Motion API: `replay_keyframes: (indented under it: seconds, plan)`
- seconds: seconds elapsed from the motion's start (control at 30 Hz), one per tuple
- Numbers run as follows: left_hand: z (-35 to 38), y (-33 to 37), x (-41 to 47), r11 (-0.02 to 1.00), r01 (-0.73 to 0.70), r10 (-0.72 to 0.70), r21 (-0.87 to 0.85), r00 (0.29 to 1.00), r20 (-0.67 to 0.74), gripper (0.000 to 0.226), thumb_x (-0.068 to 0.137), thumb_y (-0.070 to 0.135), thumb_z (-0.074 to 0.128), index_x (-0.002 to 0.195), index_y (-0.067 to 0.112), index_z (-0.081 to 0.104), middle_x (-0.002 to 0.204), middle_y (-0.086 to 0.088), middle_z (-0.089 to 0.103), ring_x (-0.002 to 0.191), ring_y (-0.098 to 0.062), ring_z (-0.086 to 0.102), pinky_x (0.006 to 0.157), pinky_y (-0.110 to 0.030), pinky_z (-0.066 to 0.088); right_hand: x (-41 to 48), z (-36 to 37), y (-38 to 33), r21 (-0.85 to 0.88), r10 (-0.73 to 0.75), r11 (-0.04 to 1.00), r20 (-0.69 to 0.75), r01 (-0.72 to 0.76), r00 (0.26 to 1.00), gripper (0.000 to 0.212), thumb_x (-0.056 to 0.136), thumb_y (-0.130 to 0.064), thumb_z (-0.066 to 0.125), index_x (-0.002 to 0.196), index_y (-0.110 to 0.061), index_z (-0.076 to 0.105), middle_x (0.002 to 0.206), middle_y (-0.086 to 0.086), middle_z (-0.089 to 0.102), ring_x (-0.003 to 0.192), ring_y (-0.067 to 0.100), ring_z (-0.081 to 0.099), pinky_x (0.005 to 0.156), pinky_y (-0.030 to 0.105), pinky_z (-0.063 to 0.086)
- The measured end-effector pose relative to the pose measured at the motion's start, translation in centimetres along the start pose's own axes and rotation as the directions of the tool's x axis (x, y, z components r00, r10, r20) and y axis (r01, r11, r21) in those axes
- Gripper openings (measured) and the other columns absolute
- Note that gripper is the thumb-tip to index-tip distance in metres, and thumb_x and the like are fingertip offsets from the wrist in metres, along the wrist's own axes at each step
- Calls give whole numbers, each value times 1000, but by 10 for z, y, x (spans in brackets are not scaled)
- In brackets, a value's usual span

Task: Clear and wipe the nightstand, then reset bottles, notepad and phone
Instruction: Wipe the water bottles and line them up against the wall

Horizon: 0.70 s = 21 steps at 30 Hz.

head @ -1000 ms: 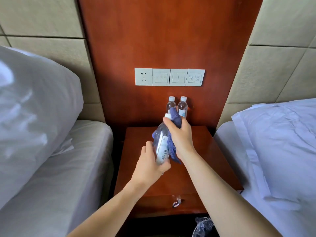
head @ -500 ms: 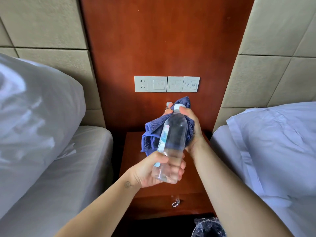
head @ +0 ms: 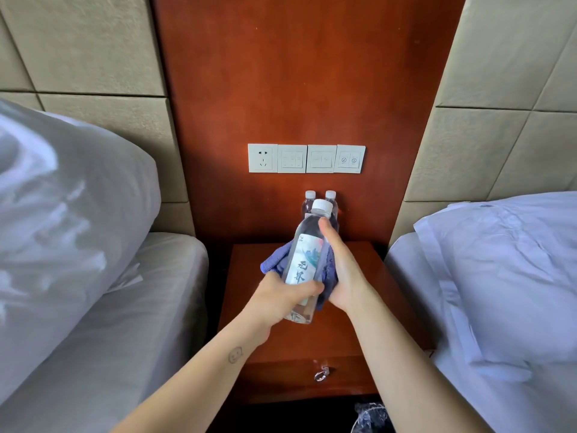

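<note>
Head view: looks down along both forearms at a wooden nightstand between two beds.
Left grip [head: 281,295]: clenched around the lower part of a water bottle [head: 304,260], thumb across the front below the label.
Right grip [head: 346,276]: grasping a blue cloth [head: 329,273] and pressing it against the right side of the bottle, thumb lying up along the bottle's shoulder.
Water bottle: clear, white cap, printed label, tilted slightly with the cap away from the person, held in the air above the surface [head: 368,276].
Cloth: bunched behind and beside the bottle, one fold sticking out on the left.
Two bottles [head: 310,203]: upright side by side at the back of the surface against the wood panel, partly hidden by the held bottle.
Wall plates [head: 306,158]: a socket and three switch plates in a row above the bottles.
Drawer: a key [head: 321,373] hangs in the lock at the front.
Beds: a white pillow [head: 62,198] on the left, white bedding [head: 499,276] on the right.
</note>
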<state>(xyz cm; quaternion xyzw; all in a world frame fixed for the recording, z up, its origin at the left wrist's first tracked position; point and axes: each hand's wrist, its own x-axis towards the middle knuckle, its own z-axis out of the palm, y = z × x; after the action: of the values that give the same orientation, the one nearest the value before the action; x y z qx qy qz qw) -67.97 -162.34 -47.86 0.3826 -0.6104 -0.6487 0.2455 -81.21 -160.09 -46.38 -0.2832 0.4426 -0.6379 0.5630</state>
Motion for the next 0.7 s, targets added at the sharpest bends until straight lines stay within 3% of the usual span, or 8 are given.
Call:
replay_keyframes:
  seconds: [0.1, 0.17, 0.23, 0.3, 0.33, 0.43, 0.6, 0.7]
  plan:
    - [1, 4, 0, 948, -33, 116, 315, 962, -247, 84, 62, 33, 86, 126, 12, 37, 118, 0, 34, 90, -8, 52, 51, -8, 43, -2, 5, 7, -76, -55, 996, 5, 56, 998, 66, 73, -40, 79, 121, -1, 60, 113, 22, 69, 103, 34, 68, 92, 46, 54]
    - [-3, -1, -1, 883, -149, 249, 446, 953, -174, 106, 66, 24, 86, 146, 7, 19, 124, -2, 22, 87, 0, 44, 50, 1, 39, -2, 6, 9, -120, -111, 987, -8, 109, 994, 63, 72, -32, 78, 123, 2, 59, 114, 23, 68, 103, 36, 68, 90, 47, 55]
    - [-9, 1, -1, 834, -181, 270, 521, 958, -100, 128, 63, 32, 87, 152, 5, 0, 141, -7, 11, 116, -12, 43, 64, 7, 37, -3, 3, 9, -96, -155, 984, -35, 151, 987, 62, 71, -27, 76, 122, 3, 59, 108, 23, 70, 98, 38, 69, 81, 44, 58]
    - [-18, 15, -4, 820, -161, 200, 549, 980, -13, 139, 51, 62, 81, 154, 15, 0, 156, 0, -5, 141, -13, 21, 99, -9, 38, -4, -1, 6, -34, -132, 991, -3, 132, 991, 68, 67, -30, 80, 122, 4, 59, 108, 24, 70, 97, 37, 69, 76, 40, 58]
    - [-24, 25, -8, 867, -179, 189, 466, 982, 25, 131, 52, 69, 75, 155, 20, 10, 159, 3, 0, 140, -4, 22, 108, -19, 34, -4, -3, 4, -7, -83, 997, 23, 83, 996, 74, 61, -35, 84, 121, 2, 60, 109, 22, 69, 98, 35, 69, 77, 39, 56]
    - [-41, 56, -2, 947, -310, 315, 88, 948, -43, 63, 86, 57, 57, 139, 24, 50, 139, 14, 50, 109, 20, 47, 97, -16, 34, -8, -2, 0, 11, 38, 999, 135, -40, 990, 74, 42, -48, 90, 102, -9, 74, 102, 12, 72, 92, 24, 70, 78, 35, 54]
    - [-39, 78, 11, 958, -258, 241, 129, 961, 134, 74, 82, 70, 53, 113, 4, 67, 111, -25, 66, 88, -30, 58, 68, -37, 46, -13, 16, 8, -31, 13, 1000, 262, -5, 965, 78, 45, -63, 86, 102, -12, 74, 99, 11, 72, 91, 24, 69, 86, 39, 51]
    - [-37, 77, 15, 975, -219, 218, 31, 976, 18, 53, 90, 51, 59, 108, 2, 70, 109, -13, 72, 99, -30, 69, 95, -45, 52, -18, 24, 4, -86, 26, 996, 197, -9, 980, 63, 61, -61, 76, 106, -18, 72, 98, 7, 74, 89, 19, 71, 84, 35, 52]
